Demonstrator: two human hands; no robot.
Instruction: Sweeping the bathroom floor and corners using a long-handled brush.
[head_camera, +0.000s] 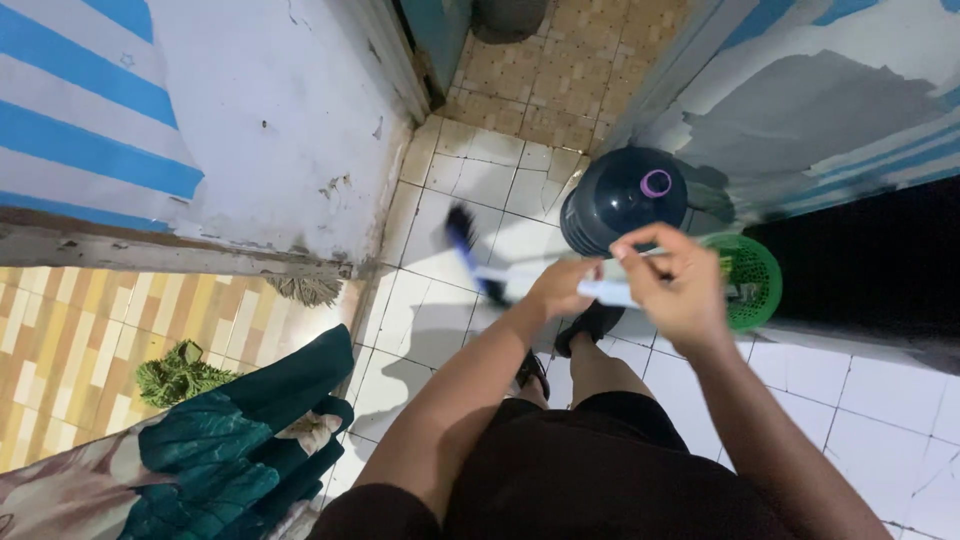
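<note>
- the left hand (562, 290) is closed round a pale, blurred handle (600, 290) of what looks like a broom or brush; the right hand (678, 288) curls its fingers over the same handle a little further along, just in front of the big water jug (622, 212).
- the handle runs from the hands out to the left of the jug, turning blue and ending in a dark bristly head (460, 222) that sits low over the white floor tiles (450, 300).
- risk, as i judge it: the jug stands right behind the hands, so a wide swing of the handle could knock it or the green basket (752, 280) just right of it.
- the tiles look glossy and cracked near the jug; sandalled feet below the hands could slip if they are wet.
- the jug is dark, round, smooth plastic with a purple cap; the basket is open mesh plastic.
- far left of the jug, peeling white and blue striped wall (250, 130); below it a teal patterned cloth (250, 440) and a green shaggy rag (178, 375).
</note>
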